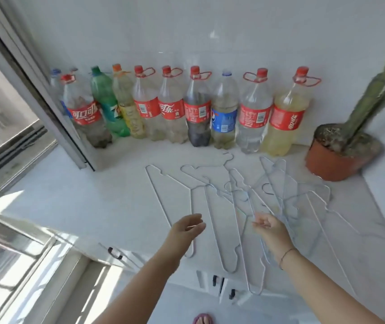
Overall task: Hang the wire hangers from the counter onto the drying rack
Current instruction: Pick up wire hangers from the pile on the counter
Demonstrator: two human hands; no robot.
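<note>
A person is reaching both bare hands out over a white counter (74, 206), seen from a camera on their head looking down. The left hand (186, 230) is hovering with fingers loosely curled and apart, holding nothing, just above the long bottom wire of one hanger. The right hand (268, 228), wearing a thin cord at the wrist, is also unclenched, its fingertips drawn near each other above a tangle of wires; it is not clamped on anything that can be made out. The wire hangers (221, 206) are lying flat and overlapping, spreading from the counter's middle toward its right side, some ends poking past the front edge. Along the back edge, against the white wall, a row of plastic bottles (198, 108) is standing. In the back right corner a potted cactus (341, 150) is sitting just beside the hangers. A window (6, 118) is running along the left. The drying rack is not in view. Judging the step as a first pickup: the hangers are interlocked, so lifting one by its hook and sliding it free, rather than pulling upward, should be avoiding dragging neighbours off the front edge.
</note>
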